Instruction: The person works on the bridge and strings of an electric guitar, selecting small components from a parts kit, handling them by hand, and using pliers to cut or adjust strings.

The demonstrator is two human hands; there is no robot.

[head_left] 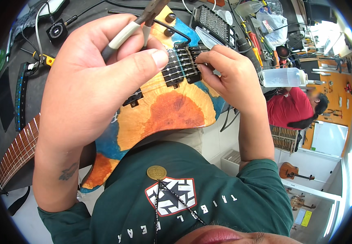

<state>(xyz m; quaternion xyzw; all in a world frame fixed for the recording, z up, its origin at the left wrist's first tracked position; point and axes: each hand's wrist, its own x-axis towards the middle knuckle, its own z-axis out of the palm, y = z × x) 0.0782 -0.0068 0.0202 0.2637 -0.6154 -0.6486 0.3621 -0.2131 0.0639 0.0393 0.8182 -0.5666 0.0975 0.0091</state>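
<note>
An electric guitar with a blue and burl-wood body lies before me, its neck running to the lower left. My left hand is closed round a pair of pliers with grey handles, their metal jaws pointing up and away. Its thumb tip hovers over the strings beside the black bridge pickup. At the black bridge, my right hand has thumb and fingers pinched together against the saddle end. What sits between those fingertips is hidden. A bent black tremolo bar reaches across beyond the bridge.
Beyond the guitar, a bit case rests on the dark bench. A clear squeeze bottle lies to the right, near a plastic bag and hand tools. A person in a red shirt is at the right. A lit strip device lies left.
</note>
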